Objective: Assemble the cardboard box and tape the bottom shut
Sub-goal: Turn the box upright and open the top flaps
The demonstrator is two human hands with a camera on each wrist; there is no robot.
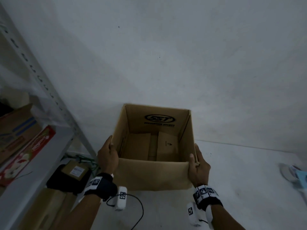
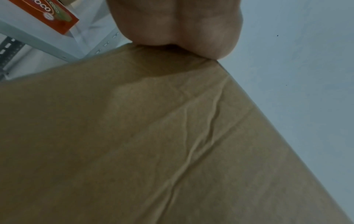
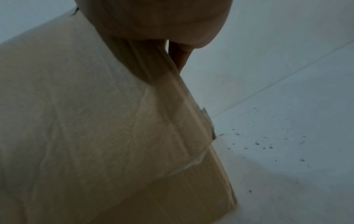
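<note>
A brown cardboard box [image 1: 154, 176] stands open-topped and squared up above the pale floor, with a black oval logo on its far inner wall. Inside, its bottom flaps [image 1: 139, 146] lie folded flat. My left hand [image 1: 108, 155] grips the near left corner, thumb at the rim and fingers along the outer side wall. My right hand [image 1: 198, 166] grips the near right corner the same way. In the left wrist view the creased box wall [image 2: 153, 144] fills the picture under my palm [image 2: 172, 22]. The right wrist view shows the box corner [image 3: 86, 121] below my hand [image 3: 153, 19]. No tape roll is in view.
A grey metal shelf rack [image 1: 41, 83] stands at the left with a red carton [image 1: 28, 151] and other boxes on it. A black item with a labelled parcel [image 1: 69, 176] lies on the floor beneath. The white wall is just behind the box. Footwear [image 1: 294, 173] lies at the right.
</note>
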